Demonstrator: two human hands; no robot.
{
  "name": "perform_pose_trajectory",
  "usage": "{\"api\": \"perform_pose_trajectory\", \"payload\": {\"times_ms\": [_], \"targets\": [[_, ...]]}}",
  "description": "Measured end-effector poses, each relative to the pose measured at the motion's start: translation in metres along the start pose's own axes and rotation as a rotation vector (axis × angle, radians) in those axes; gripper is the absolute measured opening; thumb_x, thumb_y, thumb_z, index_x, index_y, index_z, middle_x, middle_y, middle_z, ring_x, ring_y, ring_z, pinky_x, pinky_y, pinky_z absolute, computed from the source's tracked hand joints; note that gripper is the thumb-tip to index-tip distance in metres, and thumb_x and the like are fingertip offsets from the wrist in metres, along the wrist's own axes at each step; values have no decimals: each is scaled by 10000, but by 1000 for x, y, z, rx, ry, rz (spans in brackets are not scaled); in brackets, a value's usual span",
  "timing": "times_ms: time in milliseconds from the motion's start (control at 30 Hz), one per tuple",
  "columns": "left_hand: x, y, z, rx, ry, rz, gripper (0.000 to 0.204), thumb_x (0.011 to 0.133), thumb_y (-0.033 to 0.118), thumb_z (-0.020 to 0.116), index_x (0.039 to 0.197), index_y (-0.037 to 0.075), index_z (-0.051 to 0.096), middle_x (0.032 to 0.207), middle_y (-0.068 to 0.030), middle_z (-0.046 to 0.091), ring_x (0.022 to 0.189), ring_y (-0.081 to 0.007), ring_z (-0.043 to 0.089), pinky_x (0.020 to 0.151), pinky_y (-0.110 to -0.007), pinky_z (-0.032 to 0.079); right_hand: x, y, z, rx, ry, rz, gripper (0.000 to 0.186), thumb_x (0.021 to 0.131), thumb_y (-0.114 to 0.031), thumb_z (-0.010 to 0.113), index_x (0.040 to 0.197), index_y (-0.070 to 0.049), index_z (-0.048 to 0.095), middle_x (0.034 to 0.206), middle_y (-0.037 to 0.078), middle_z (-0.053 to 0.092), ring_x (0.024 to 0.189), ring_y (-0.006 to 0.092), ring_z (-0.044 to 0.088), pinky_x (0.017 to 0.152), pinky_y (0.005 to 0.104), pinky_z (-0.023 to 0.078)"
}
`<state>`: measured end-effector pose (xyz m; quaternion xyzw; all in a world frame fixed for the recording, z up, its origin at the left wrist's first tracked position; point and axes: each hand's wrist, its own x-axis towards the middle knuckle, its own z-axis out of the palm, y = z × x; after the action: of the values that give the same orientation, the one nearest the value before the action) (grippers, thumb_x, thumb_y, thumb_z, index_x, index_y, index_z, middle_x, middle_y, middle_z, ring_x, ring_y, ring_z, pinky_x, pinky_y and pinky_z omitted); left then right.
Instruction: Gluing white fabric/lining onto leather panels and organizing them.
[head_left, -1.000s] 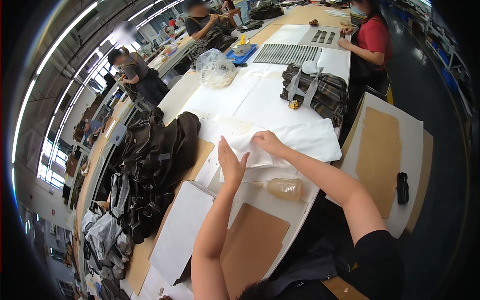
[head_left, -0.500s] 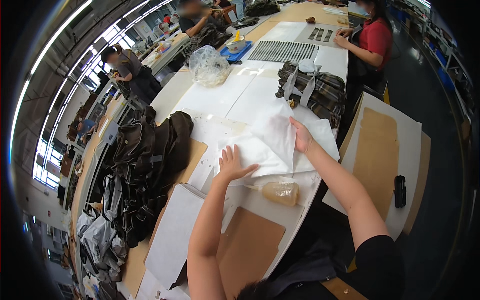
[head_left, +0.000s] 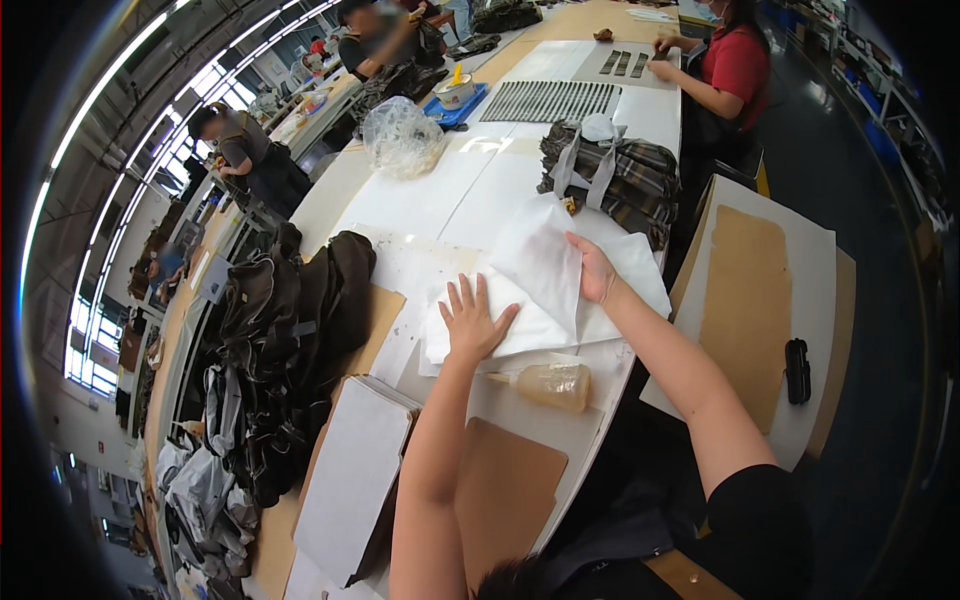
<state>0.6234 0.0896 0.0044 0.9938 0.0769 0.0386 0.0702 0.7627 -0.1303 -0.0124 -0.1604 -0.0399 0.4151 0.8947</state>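
Note:
My left hand (head_left: 477, 320) lies flat with fingers spread on a stack of thin white sheets (head_left: 520, 334). A lifted, slightly see-through white sheet (head_left: 540, 262) has its right edge pinched in my right hand (head_left: 593, 270), thumb toward the sheet. More white material (head_left: 640, 270) spreads out beneath and to the right of that hand. Just nearer than the stack, a squat translucent bottle (head_left: 556, 386) with a thin nozzle rests on its side, amber-tinted inside. My hands touch neither the bottle nor the brown board (head_left: 512, 480) close to my body.
Dark garments or bags (head_left: 290, 330) are heaped at left, beside a pile of white-topped boards (head_left: 352, 470). Beyond the sheets sit a plaid fabric bundle (head_left: 625, 180), a clear plastic bag (head_left: 403, 138) and rows of dark strips (head_left: 550, 101). A red-sleeved person (head_left: 735, 70) works at far right.
My left hand has slid a little right and away from me over the white sheets, fingers pointing more forward. My right hand keeps its hold on the sheet. The whole view has shifted slightly.

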Motion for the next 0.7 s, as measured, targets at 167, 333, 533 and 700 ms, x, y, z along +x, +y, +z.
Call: {"api": "perform_pose_trajectory", "payload": {"times_ms": [167, 333, 533, 700], "targets": [[-2, 10, 4, 3, -1, -4, 982, 889, 743, 414, 1565, 71, 178, 1611, -259, 88, 1487, -459, 29, 1155, -631, 36, -7, -2, -14, -8, 38, -109, 447, 1022, -315, 435, 1343, -18, 530, 1311, 142, 614, 1221, 297, 580, 1104, 437, 400], [-10, -1, 11, -3, -6, -36, 986, 875, 773, 381, 1560, 83, 216, 1610, -249, 114, 1487, -452, 47, 1158, -635, 48, -78, -80, -26, -62, 192, -516, 413, 1023, -273, 468, 1327, -3, 540, 1304, 129, 621, 1197, 294, 595, 1090, 451, 415], [4, 11, 3, -47, 33, 11, 983, 877, 751, 415, 1566, 88, 189, 1620, -238, 86, 1493, -441, 38, 1158, -631, 27, -396, -290, -40, -150, 12, -1012, 415, 1066, -202, 380, 1392, 44, 459, 1446, 193, 483, 1324, 321, 477, 1146, 467, 360], [-2, -11, 5, -28, 28, -20, 991, 873, 771, 389, 1564, 87, 200, 1620, -236, 89, 1497, -430, 22, 1159, -629, 21, -464, -246, 121, -356, 548, -1460, 465, 1050, -270, 436, 1435, -9, 429, 1472, 146, 470, 1362, 315, 430, 1160, 476, 302]]}}
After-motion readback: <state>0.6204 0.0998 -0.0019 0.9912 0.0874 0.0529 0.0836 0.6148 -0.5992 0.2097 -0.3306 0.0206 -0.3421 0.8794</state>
